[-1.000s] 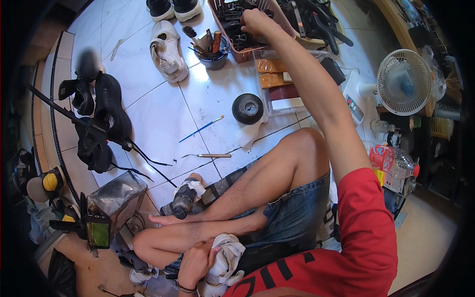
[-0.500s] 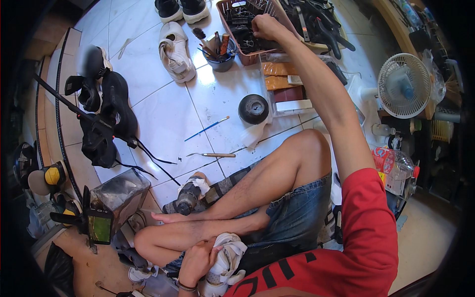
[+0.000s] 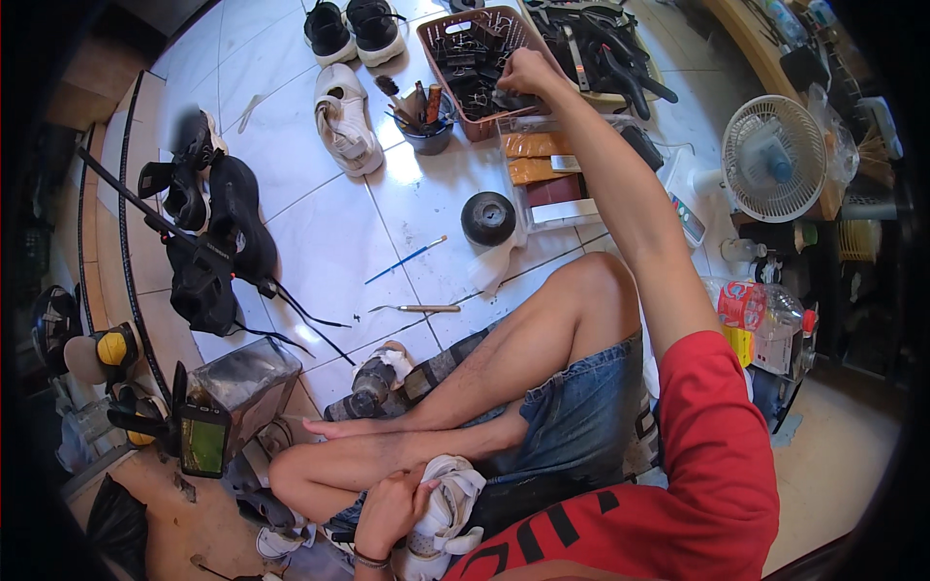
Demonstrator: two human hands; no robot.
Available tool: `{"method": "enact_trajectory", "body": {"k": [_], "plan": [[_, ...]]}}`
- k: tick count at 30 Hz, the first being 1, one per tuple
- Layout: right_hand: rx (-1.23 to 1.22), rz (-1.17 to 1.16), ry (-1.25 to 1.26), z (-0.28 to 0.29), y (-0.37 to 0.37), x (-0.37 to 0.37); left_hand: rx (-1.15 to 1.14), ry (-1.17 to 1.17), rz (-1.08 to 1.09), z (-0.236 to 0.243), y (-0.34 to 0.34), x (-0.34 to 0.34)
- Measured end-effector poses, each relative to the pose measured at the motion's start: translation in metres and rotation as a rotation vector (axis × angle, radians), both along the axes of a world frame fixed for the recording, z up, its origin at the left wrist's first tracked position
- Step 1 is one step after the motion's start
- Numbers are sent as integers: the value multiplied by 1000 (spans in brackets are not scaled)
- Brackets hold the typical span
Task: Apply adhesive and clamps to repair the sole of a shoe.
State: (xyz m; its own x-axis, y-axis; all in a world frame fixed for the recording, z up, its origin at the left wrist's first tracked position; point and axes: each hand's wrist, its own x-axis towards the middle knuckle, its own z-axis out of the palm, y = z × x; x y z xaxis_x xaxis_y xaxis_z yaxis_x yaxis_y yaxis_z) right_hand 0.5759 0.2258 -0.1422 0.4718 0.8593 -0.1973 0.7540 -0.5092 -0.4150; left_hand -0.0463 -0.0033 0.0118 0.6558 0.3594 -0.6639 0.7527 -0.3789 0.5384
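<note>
Where our right hand (image 3: pixel 526 74) is: at the right side of the pinkish basket (image 3: pixel 484 127), over the black clips (image 3: pixel 470 68) that fill it; its fingers curl in, nearly closed, and we cannot tell whether they have hold of one.
Left hand: our left hand (image 3: pixel 392 506) lies low in our lap, fingers bent against the white shoe (image 3: pixel 448 504), which we hold there.
Other white shoe: we see its lookalike, the second white shoe (image 3: pixel 347 126), on the tiled floor (image 3: pixel 310 232), to the left of the dark tub (image 3: pixel 428 142) of brushes.
Clear tray: just below the basket, with orange blocks (image 3: pixel 531 145) in the clear tray (image 3: pixel 511 182); our right forearm passes over its edge.
Loose tools: in front of our legs lie a blue paintbrush (image 3: pixel 399 263) and a slim tool (image 3: pixel 426 308) with a thin tip, near each other but apart; a dark round object (image 3: pixel 488 215) sits to their right.
Left side: black shoes (image 3: pixel 237 208) and, nearer us, a small camera screen (image 3: pixel 203 443) beside a grey box (image 3: pixel 242 376).
Right side: a white fan (image 3: pixel 775 160), and clear bottles (image 3: pixel 778 334) close by our red sleeve (image 3: pixel 717 407).
</note>
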Motion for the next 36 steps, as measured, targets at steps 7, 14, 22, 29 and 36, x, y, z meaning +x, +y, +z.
{"method": "enact_trajectory", "body": {"k": [7, 14, 22, 29, 36], "plan": [[608, 29, 1034, 91, -72, -47, 107, -4, -25, 5, -14, -6], [729, 195, 1064, 172, -174, -127, 236, 21, -45, 6, -30, -13], [758, -52, 654, 192, -208, -110, 253, -51, -45, -1, -38, -26], [446, -9, 142, 147, -83, -28, 168, -14, -17, -1, -31, -19], [630, -75, 162, 88, -25, 22, 79, 77, -8, 3, -13, -6]]}}
